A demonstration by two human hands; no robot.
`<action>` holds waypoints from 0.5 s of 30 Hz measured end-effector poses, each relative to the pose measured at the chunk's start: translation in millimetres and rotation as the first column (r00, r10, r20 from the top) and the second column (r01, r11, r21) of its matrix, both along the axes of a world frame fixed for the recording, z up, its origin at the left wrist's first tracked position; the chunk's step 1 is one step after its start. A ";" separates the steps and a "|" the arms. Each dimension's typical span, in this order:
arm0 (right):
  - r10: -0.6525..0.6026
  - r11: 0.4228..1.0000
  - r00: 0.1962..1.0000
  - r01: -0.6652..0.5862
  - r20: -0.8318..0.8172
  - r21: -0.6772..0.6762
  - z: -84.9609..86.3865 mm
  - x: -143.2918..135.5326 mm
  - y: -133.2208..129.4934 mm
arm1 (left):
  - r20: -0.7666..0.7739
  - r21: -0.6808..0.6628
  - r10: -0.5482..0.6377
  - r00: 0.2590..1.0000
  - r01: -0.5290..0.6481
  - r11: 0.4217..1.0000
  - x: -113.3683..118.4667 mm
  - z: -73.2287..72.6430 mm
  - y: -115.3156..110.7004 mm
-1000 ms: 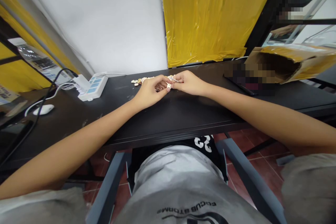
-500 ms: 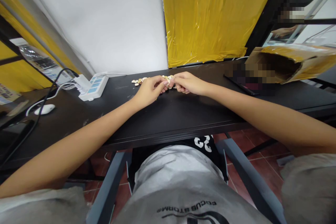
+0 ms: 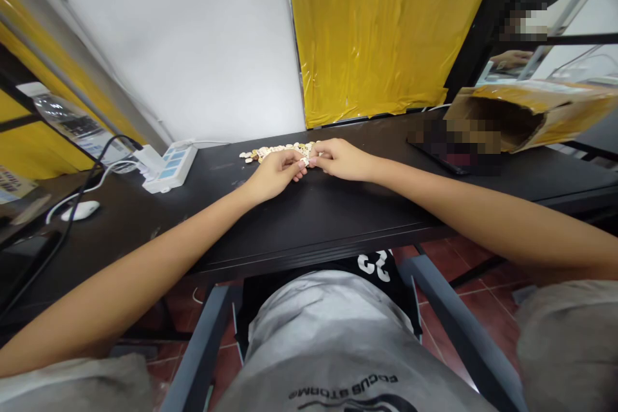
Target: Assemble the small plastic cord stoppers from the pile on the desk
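A pile of small cream-coloured pieces with tan and greenish patches, which look like pistachios [image 3: 263, 152], lies on the black table in front of me. My left hand [image 3: 274, 175] is closed, with thumb and fingertips pinching one pale pistachio [image 3: 304, 161] just in front of the pile. From the other side, my right hand [image 3: 342, 158] pinches at the same pistachio between thumb and bent index finger. The fingertips nearly meet. Part of the pile is hidden behind both hands.
At the left stand a white power strip [image 3: 172, 167] with cables, a white mouse [image 3: 80, 210] and a plastic bottle [image 3: 72, 119]. A dark flat device [image 3: 437, 153] and an open cardboard box [image 3: 555, 117] are on the right. Beyond them, a person's hand [image 3: 512, 59] shows.
Both hands have turned slightly and drawn a little nearer to me, showing more of the pile behind them. The pinched pistachio is now more visible between the fingertips. The view has shifted slightly.
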State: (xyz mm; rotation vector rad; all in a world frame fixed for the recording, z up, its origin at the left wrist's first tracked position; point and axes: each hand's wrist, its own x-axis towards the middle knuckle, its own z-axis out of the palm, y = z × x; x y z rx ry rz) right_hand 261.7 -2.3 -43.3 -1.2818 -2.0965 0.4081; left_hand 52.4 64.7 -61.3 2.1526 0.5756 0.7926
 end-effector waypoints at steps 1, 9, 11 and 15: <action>-0.031 0.999 0.998 0.031 0.049 0.016 0.0 -0.6 -1.1 | -0.004 0.007 0.004 1.000 -0.004 1.000 -0.1 -0.3 -0.1; -0.222 0.974 0.910 0.196 0.349 0.109 2.4 -14.2 -21.8 | -0.025 0.120 0.089 0.996 -0.085 0.989 -0.9 -8.3 -9.3; -0.219 0.976 0.906 0.200 0.363 0.088 2.6 -17.0 -24.9 | -0.035 0.176 0.108 0.994 -0.101 0.979 -0.9 -9.3 -13.1; -0.181 0.983 0.912 0.174 0.367 0.055 1.4 -17.6 -25.1 | -0.090 0.282 0.124 0.988 -0.095 0.955 -1.1 -6.9 -19.0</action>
